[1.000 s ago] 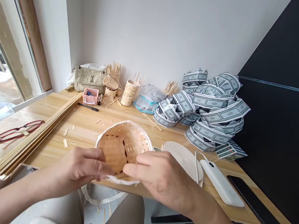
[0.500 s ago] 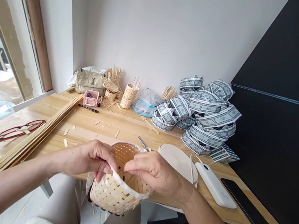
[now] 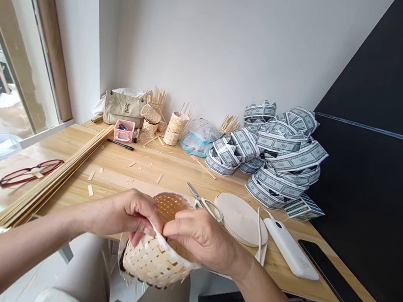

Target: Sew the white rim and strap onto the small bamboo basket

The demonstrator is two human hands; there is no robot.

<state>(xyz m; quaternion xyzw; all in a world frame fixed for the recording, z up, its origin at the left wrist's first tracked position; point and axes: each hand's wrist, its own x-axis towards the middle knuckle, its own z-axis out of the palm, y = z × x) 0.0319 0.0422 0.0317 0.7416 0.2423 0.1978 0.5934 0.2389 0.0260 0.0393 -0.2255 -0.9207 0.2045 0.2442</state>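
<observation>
Bamboo basket point(image 3: 154, 259) between left hand point(image 3: 122, 215), right hand point(image 3: 200, 240)

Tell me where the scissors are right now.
In the head camera view, the scissors lie on the wooden table, just beyond the right hand and the woven basket, to the left of the round pale disc.

Daylight floods in through the tall glass window point(image 3: 10, 46) left of my left hand point(image 3: 122, 212), leaving the room bright and the outdoor view washed pale. The pale pine tabletop point(image 3: 169, 171) beyond my hands has a soft sheen. The inside of the woven bamboo basket point(image 3: 168, 206) falls into gentle shade. My right hand point(image 3: 200, 242) looks sharp, while wide-lens distortion stretches my left forearm point(image 3: 4, 268) along the frame's edge.
</observation>
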